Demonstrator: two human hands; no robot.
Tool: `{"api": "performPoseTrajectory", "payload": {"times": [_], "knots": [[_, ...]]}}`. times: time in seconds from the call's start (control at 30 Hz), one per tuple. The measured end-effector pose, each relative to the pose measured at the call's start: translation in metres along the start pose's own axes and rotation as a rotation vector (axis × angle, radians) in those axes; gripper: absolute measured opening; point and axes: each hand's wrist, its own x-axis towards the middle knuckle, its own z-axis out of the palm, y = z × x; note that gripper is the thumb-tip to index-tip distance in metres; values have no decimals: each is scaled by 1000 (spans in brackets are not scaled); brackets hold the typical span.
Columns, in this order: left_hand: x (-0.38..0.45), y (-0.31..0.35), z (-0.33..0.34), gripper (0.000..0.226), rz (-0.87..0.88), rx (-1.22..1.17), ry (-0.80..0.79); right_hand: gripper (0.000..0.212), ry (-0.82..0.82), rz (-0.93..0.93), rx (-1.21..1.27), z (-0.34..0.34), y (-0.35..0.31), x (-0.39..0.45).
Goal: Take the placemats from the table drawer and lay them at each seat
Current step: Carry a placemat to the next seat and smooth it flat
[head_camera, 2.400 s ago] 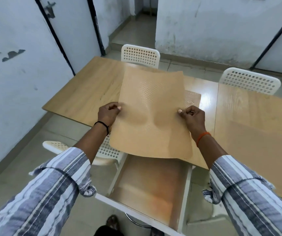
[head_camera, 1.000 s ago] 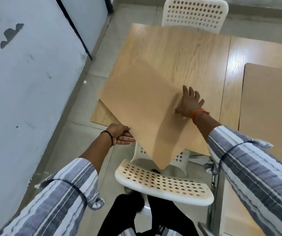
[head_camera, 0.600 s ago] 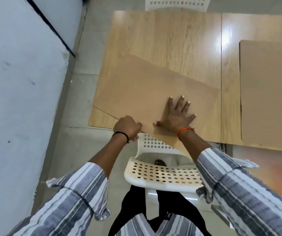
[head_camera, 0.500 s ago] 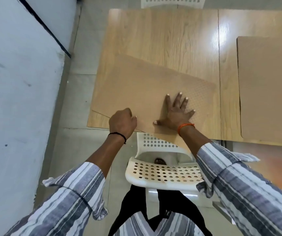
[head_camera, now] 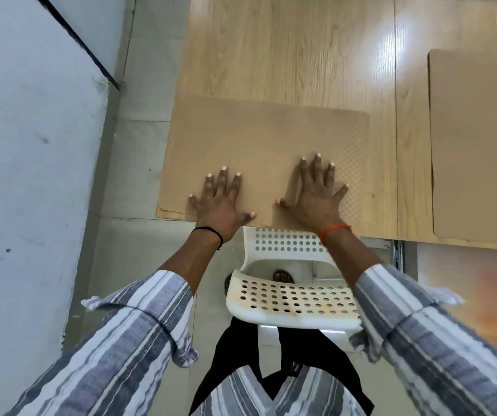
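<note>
A tan placemat [head_camera: 259, 145] lay flat at the near left corner of the wooden counter [head_camera: 286, 49]. The left hand [head_camera: 220, 202] pressed on it, its grip open with fingers spread, holding nothing. The right hand [head_camera: 316, 196] pressed likewise. A second placemat [head_camera: 478, 139] lay further right, above the open drawer [head_camera: 469, 295].

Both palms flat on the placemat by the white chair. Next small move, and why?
Probably lift both hands off. The placemat lies flat and square to the table edge above the white chair; left hand and right hand only press it with spread fingers.
</note>
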Motion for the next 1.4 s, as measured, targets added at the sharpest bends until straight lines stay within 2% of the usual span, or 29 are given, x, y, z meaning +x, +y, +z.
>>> {"api": "performPoseTrajectory", "payload": {"times": [0.13,0.43,1.4], "knots": [[2,5,0,94,-31,12,-14,100,89,35,-16,31,0,-23],[-2,5,6,95,-37,-14,7,107,60,-28,-62,32,12,-19],[-6,0,4,95,-16,5,30,109,62,-8,-35,37,9,-29]]}}
